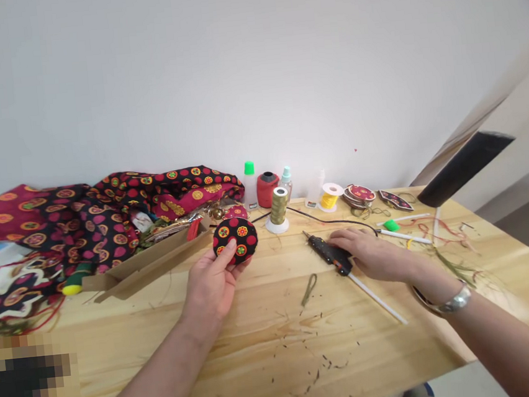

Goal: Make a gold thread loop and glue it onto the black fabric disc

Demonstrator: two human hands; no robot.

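My left hand [214,284] holds a round, fabric-covered disc [235,234], black with red, orange and yellow flower circles, its thumb pressed on the front. To the right, my right hand [367,251] wraps over the handle of a black hot glue gun [326,252], which rests low over the table with its nozzle pointing away to the left. The handle is mostly hidden under the fingers. A white glue stick [379,300] sticks out of the gun's rear. Between the hands lies a small loop of olive cord [309,288].
Patterned cloth [161,190] and an open cardboard box [149,266] lie left. Along the wall stand an olive thread spool [279,206], a red thread cone [268,189], bottles and a yellow spool [330,197]. A black cord [323,221] runs behind the gun. Scraps dot the wooden table [243,369].
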